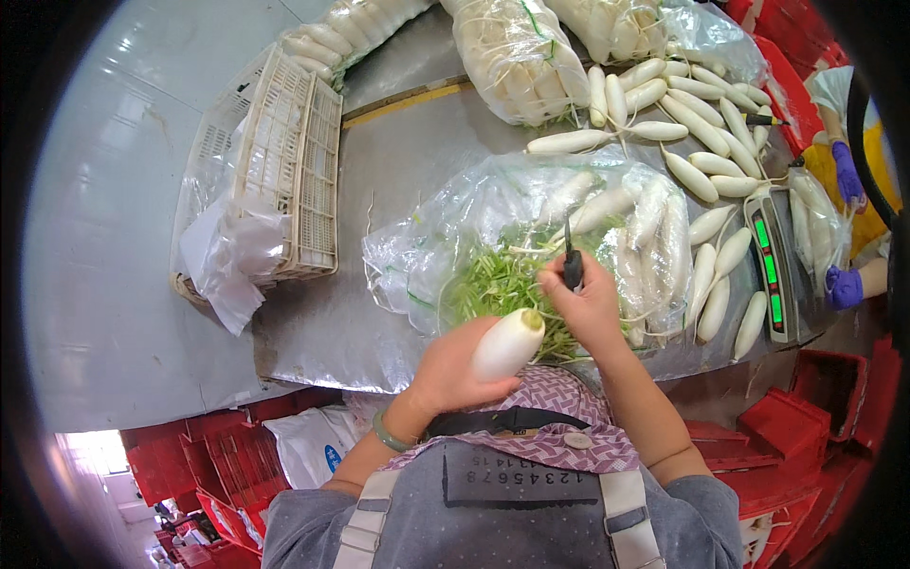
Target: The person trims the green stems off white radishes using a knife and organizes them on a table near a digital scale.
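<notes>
My left hand [455, 363] is closed around a white daikon radish [507, 346], its trimmed green-yellow crown facing up and away from me. In my right hand [590, 302] is a knife with a black handle [572, 269], its short blade pointing away from my body. Beneath both hands, cut green radish tops [498, 284] lie heaped on a clear plastic bag [419, 249]. Inside or under that bag's film, several more daikons [647, 256] show on the right; the glare hides which. A green bangle circles my left wrist.
White plastic crates [313, 171] stand at the left, with crumpled plastic film [234, 249] on them. Bagged daikons [522, 60] lie at the back. Loose daikons [700, 124] spread to the right, beside a digital scale [769, 270]. A co-worker's purple-gloved hand [844, 287] is beyond it.
</notes>
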`<state>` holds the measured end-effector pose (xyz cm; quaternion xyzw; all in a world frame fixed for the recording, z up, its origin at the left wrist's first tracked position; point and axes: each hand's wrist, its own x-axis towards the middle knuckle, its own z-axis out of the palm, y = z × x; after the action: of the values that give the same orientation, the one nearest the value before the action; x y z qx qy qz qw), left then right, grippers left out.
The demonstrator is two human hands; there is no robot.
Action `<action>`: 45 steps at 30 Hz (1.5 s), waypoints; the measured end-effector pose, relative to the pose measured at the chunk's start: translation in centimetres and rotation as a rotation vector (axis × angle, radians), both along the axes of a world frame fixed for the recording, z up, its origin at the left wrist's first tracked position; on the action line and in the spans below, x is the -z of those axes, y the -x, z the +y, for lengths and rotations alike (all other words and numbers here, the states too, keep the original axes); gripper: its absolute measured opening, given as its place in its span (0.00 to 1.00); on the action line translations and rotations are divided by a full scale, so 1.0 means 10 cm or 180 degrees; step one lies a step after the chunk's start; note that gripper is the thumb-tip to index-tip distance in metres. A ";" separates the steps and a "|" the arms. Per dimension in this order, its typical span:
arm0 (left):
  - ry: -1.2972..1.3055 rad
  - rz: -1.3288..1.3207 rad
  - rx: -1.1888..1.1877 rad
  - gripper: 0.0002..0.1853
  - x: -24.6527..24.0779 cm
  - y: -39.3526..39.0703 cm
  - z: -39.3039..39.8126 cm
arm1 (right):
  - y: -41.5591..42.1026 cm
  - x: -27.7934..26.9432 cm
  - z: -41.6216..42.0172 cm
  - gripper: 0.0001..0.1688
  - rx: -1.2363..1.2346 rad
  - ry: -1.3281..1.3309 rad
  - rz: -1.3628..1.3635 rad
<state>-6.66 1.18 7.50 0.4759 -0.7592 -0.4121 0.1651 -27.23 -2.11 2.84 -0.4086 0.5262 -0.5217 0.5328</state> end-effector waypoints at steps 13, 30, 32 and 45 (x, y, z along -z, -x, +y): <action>0.0439 0.0249 -0.0436 0.35 0.08 -0.15 -0.12 | 0.20 -0.03 0.05 0.12 -0.0695 0.0120 0.0192; -0.0400 0.0637 -0.0758 0.10 1.08 0.05 -0.61 | 0.70 0.36 0.08 0.27 0.0358 -0.0896 -0.1625; 0.0006 -0.0021 -0.0376 0.09 1.43 -0.23 -0.63 | 1.05 0.34 -0.22 0.25 0.0713 -0.0869 -0.1600; -0.0304 -0.1362 -0.0147 0.27 1.67 -0.25 -1.53 | 1.37 0.13 -0.52 0.21 0.0740 -0.0013 -0.0142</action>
<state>-4.11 -14.08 -9.22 0.5771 -0.7455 -0.3333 -0.0131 -40.93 -7.27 1.53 -0.3321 0.5592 -0.5879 0.4811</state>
